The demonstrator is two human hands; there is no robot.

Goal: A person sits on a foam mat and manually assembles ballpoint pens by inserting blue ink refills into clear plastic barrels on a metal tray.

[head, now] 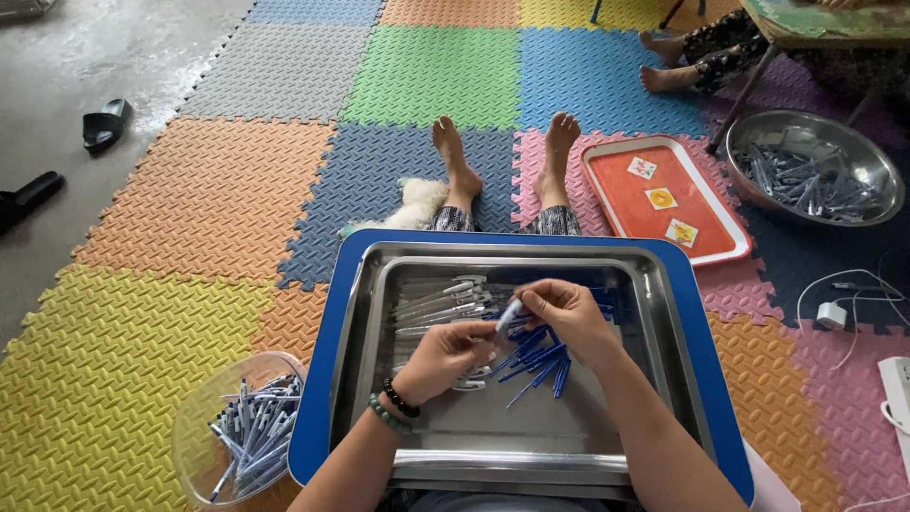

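Over the steel tray [654, 313], both hands were mid-assembly: the left hand [441, 360] and right hand [569, 313] each pinched an end of one clear pen barrel [507, 318]. Seating it likely needed a straight, aligned push, above the blue refills [538, 360].

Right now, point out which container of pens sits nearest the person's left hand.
The clear plastic bowl of pens, on the mat just beside the left hand. The round metal basin of pens lies far off, beyond the orange tray.
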